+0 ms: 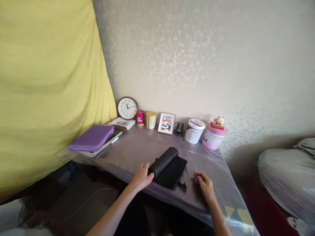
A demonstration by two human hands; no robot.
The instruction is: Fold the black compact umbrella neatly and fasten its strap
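Observation:
A black roll (165, 162) of thin, soft material lies slantwise near the table's front edge, with a flat loose flap (172, 173) spread to its right. My left hand (143, 176) grips the roll's near left end between thumb and fingers. To the right of the flap, my right hand (204, 185) hovers at or just over the tabletop with its fingers curled in; nothing shows in them. A small dark strip (183, 185) sticks out from under the flap, between it and my right hand.
Along the wall stand a clock (127, 108), a pink can (140, 118), a yellow-lidded jar (151, 120), a framed panda picture (166, 123), a black stapler-like object (179, 128), a white tub (194, 131) and a pink tub (214, 135). A purple folder (93, 137) lies left on the plastic-covered table (137, 147).

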